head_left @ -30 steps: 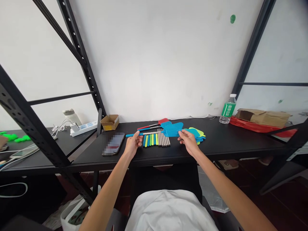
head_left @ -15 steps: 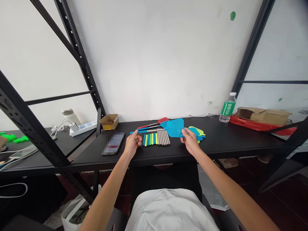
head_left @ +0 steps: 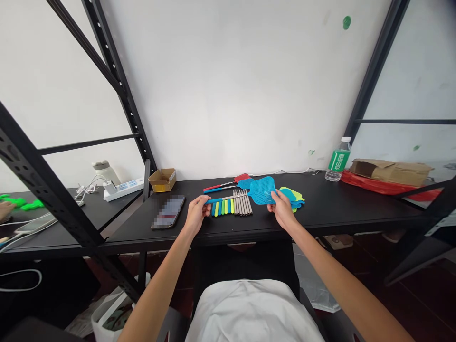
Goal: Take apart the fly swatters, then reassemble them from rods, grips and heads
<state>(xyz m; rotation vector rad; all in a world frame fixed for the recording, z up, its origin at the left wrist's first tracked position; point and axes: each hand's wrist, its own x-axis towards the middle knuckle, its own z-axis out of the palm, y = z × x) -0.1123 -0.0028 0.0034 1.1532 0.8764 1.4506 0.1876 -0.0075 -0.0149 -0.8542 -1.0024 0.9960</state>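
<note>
Left hand (head_left: 197, 210): our grip was pinched around the end of the blue handle (head_left: 217, 200), thumb and fingertips closed on it.
Right hand (head_left: 282, 208): our grip was pinched on the lower right edge of the mesh head (head_left: 261, 191).
Blue fly swatter (head_left: 238, 196): we had it between both hands, lying crosswise over the surface (head_left: 320, 209), its head toward our right and its grey shaft passing above the loose parts.
Handle sleeves (head_left: 223, 207): blue, green and yellow ones lay side by side near our left hand.
Metal rods (head_left: 243, 204): they lay in a row just to the right of the sleeves.
Swatter heads (head_left: 297, 195): blue and yellow-green ones were piled beyond our right hand.
Other swatters: a red fly swatter (head_left: 242, 178) and a second blue one (head_left: 245, 184) lay behind the one we held, heads overlapping.
Left side: a phone (head_left: 169, 212) lay flat, with an open cardboard box (head_left: 163, 181) behind it.
Right side: a green-labelled water bottle (head_left: 338, 161) stood beside a red plastic bag (head_left: 377, 185) with brown cardboard (head_left: 402, 173) on it.
</note>
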